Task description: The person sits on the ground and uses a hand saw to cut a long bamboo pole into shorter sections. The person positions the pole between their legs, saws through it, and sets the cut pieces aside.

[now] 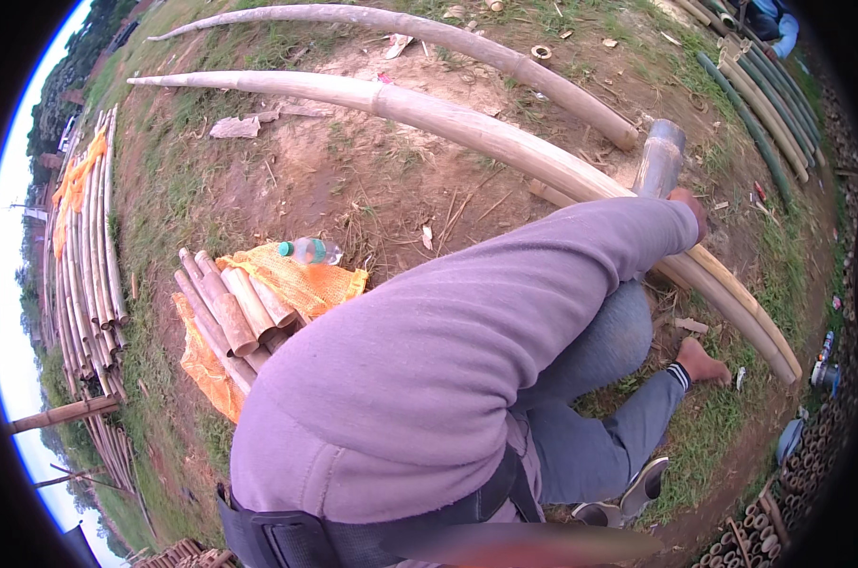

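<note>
The left hand [687,202] wraps around a short bamboo piece [660,157]. It looks hard, stiff and smooth; hold its middle. The right hand is hidden.

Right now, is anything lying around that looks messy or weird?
A plastic bottle lies on its side on the orange sack. Torn paper scraps are scattered on the dirt near the long bamboo poles.

Outdoors in daylight — bare dirt ground [372,180] edged with patchy grass [178,204], stacked bamboo poles [88,237] lining the left side.
</note>
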`<state>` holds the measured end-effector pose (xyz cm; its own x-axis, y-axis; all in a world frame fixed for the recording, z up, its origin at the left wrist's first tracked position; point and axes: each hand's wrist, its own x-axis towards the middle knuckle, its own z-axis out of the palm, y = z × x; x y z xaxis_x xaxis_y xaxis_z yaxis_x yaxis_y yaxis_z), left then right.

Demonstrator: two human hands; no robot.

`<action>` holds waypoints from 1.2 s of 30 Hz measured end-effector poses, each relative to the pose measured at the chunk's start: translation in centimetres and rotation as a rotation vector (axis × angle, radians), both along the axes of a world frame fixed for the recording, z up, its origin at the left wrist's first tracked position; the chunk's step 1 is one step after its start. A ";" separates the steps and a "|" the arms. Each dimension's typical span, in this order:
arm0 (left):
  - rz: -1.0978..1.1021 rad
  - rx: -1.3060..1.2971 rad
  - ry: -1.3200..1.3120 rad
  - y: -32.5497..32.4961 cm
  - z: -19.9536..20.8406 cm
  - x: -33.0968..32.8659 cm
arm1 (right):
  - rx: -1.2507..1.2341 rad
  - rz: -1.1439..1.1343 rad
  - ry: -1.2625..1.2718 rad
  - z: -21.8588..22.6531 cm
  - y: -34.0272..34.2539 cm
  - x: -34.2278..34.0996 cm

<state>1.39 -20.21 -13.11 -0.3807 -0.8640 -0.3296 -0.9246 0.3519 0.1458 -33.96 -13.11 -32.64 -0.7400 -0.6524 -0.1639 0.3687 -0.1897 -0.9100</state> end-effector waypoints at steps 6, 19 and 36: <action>0.031 -0.026 0.024 -1.0 -1.4 -0.2 | -0.049 -0.001 -0.108 0.3 -0.1 0.5; -0.103 -0.077 -0.072 0.5 0.8 -0.6 | -0.131 -0.101 -0.417 3.2 1.7 1.6; -0.063 0.002 -0.263 -0.4 1.0 0.8 | -0.091 -0.087 0.183 -8.6 -4.3 -5.2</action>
<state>2.20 -20.65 -12.06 -0.3353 -0.8405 -0.4256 -0.9070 0.4102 -0.0955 -39.16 -17.37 -41.25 -0.8064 -0.5904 0.0348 0.1777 -0.2981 -0.9378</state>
